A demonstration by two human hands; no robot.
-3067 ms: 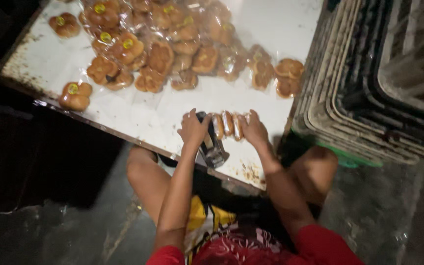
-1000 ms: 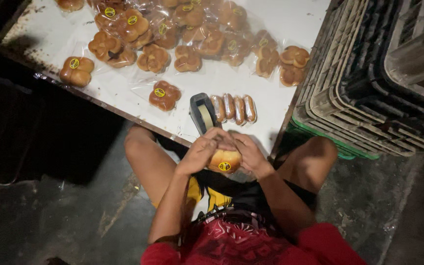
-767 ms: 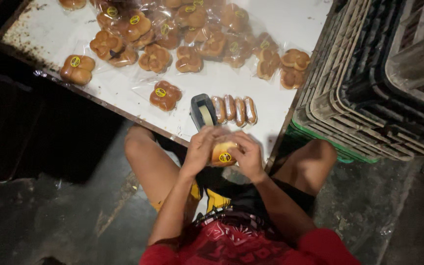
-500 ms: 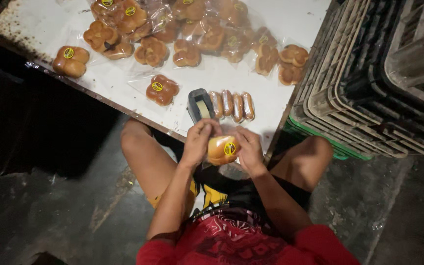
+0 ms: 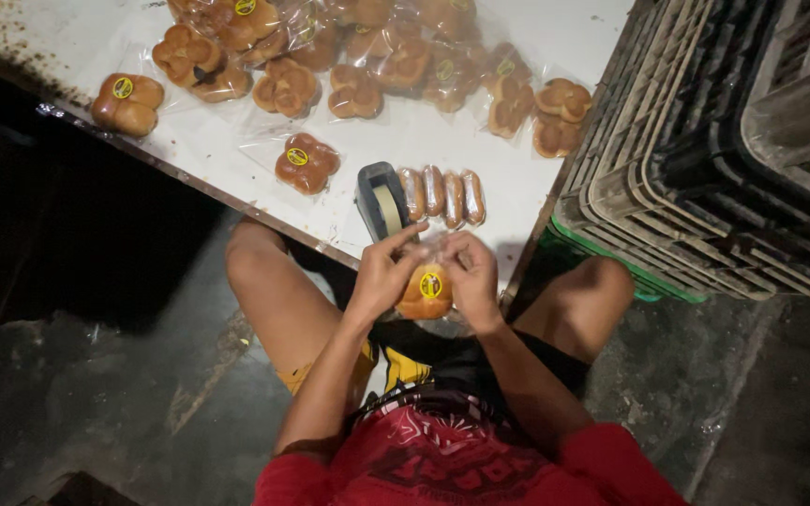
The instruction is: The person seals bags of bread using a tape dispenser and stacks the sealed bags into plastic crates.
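Clear bread bags (image 5: 349, 56) with round yellow stickers (image 5: 297, 156) crowd the white table (image 5: 527, 28).

Colours at the bread table
Golden-brown bun (image 5: 424, 292) w/ yellow round sticker (image 5: 431, 285); white table (image 5: 527, 201); grey-black tape dispenser (image 5: 382, 200); red patterned shirt (image 5: 442, 459); grey crates (image 5: 705, 141) over a green one (image 5: 611, 267).

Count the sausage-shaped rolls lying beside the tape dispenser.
4. The sausage-shaped rolls lie side by side on the white table, just right of the tape dispenser, near the edge. None look hidden.
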